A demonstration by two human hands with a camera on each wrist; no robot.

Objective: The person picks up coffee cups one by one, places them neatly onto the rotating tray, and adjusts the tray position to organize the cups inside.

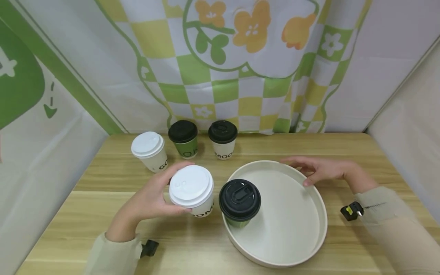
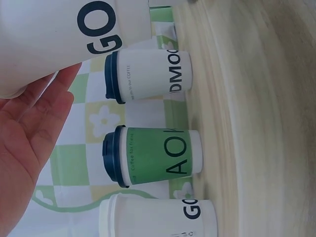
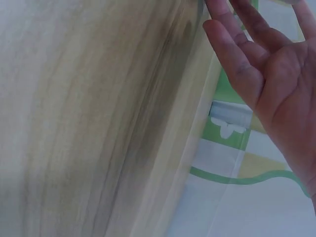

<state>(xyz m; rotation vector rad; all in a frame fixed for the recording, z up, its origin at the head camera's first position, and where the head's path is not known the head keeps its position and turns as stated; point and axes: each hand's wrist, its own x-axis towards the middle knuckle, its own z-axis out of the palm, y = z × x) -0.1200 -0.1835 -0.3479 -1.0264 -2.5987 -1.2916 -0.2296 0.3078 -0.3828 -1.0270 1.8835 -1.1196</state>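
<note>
My left hand grips a white paper coffee cup with a white lid, its thumb and fingers around the sides. In the left wrist view, this cup is large and close to the palm. Just right of it, a green paper cup with a black lid stands inside the left edge of a round cream tray. At the tray's upper right rim is my right hand, thumb over the inner side and fingers along the outside. Most of the tray falls outside the right wrist view, where the hand shows bent fingers.
Along the back of the wooden table stand a white-lidded white cup, a black-lidded green cup and a black-lidded white cup. Behind them hangs a checkered, flowered curtain. Pale fabric walls flank the table.
</note>
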